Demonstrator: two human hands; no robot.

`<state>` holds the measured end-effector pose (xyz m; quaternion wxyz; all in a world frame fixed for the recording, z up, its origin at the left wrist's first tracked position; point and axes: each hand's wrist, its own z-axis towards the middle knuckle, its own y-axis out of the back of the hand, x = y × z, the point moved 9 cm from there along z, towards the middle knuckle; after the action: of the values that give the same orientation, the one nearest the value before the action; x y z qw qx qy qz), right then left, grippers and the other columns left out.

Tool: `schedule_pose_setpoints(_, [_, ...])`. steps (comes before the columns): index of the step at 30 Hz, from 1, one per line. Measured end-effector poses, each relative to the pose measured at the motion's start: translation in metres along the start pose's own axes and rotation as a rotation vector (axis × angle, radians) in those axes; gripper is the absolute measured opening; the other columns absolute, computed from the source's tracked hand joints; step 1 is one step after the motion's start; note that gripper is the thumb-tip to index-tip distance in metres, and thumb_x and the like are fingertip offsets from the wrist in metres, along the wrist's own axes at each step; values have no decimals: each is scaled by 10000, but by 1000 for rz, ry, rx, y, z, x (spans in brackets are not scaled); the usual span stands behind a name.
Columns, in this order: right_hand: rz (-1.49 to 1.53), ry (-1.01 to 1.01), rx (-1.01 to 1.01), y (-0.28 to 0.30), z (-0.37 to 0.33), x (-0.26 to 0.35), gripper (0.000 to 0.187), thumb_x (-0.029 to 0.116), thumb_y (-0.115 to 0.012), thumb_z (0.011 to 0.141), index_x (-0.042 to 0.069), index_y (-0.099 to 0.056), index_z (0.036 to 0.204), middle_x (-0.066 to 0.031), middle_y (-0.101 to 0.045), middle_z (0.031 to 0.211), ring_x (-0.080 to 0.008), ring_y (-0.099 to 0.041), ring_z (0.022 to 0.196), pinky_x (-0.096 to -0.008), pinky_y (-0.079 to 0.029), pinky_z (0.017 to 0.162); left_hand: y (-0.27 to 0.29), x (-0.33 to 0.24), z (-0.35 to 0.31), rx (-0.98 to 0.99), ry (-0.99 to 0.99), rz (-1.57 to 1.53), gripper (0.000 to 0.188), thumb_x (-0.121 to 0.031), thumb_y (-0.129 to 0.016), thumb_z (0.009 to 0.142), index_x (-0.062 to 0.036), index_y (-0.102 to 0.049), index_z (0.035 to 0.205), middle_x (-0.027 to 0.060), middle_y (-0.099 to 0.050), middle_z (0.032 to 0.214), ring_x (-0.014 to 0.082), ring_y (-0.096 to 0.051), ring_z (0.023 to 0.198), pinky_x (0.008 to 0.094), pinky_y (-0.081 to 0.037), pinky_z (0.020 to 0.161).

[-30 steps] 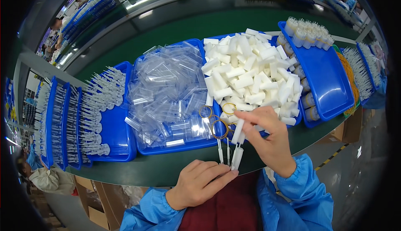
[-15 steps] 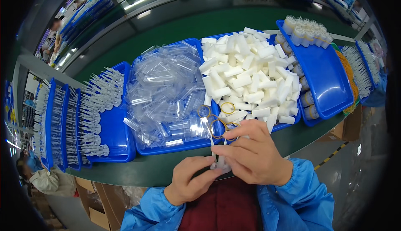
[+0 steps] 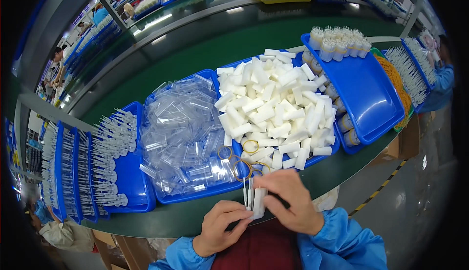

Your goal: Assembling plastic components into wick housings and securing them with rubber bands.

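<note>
My left hand (image 3: 221, 226) is closed with thumb and fingertips on the base of a small white pronged part (image 3: 248, 196), whose thin prongs stand upright. Against its right side a white foam block (image 3: 260, 202) stands on end. My right hand (image 3: 289, 202) closes its fingers on that block; its fingertips are partly hidden. Just beyond the hands, several yellow rubber bands (image 3: 250, 146) lie over the edges of two blue trays. One of these trays holds a heap of white foam blocks (image 3: 273, 101), the other a heap of clear plastic sleeves (image 3: 183, 128).
At the left, blue trays (image 3: 128, 184) hold rows of white pronged parts (image 3: 115, 138). A tilted blue tray (image 3: 364, 94) at the right carries wrapped cylindrical bundles (image 3: 339, 43); more rubber bands (image 3: 393, 84) lie beyond it. The green bench's front edge (image 3: 166, 228) runs close to me.
The foam block now shows upright beside the prongs. My right hand has shifted its fingers to the block's side. The whole view has moved, with the trays sitting lower and further left.
</note>
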<state>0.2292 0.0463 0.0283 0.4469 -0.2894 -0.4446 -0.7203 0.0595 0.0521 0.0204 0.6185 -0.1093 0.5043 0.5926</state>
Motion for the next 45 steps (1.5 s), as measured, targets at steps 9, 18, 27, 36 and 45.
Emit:
schedule_pose_setpoints(9, [-937,233,139,26,42,-26,355,52,-684,751,50,-708,1104,-56,-662,1121,-232,-581,1029,-376,-434,878,-8,-6,8,-5,-64,71,352,79,-815,724,-42,-723,1042,90,-654,953,241,-665,815,333,-543,666])
schedule_pose_setpoints(18, [-29,-189,10,30,62,-27,217,-36,-597,904,27,-664,1101,-107,-663,1055,-286,-667,971,-370,-521,835,-5,-8,10,25,-117,186,426,102,-788,662,-86,-743,1041,62,-668,968,227,-652,828,329,-517,697])
schedule_pose_setpoints(27, [204,-175,137,0,56,-25,229,-58,-511,916,3,-701,1029,-124,-669,1039,-212,-660,952,-313,-520,817,2,-16,3,82,-178,359,445,-23,-746,700,-134,-760,1131,33,-691,1058,209,-664,872,318,-494,706])
schedule_pose_setpoints(36, [330,-435,122,-8,45,-42,248,-26,-528,897,-7,-660,1107,-59,-659,916,-130,-587,798,-296,-489,728,-6,-27,1,172,-243,347,409,-83,-698,760,-111,-753,1165,9,-682,1119,165,-626,905,297,-473,722])
schedule_pose_setpoints(45, [515,-511,331,-17,41,-44,197,44,-611,943,-13,-713,1102,-74,-728,987,-97,-632,847,-259,-505,730,-5,-24,3,119,-227,388,408,-33,-736,644,-134,-791,1036,4,-711,1053,188,-613,851,307,-461,691])
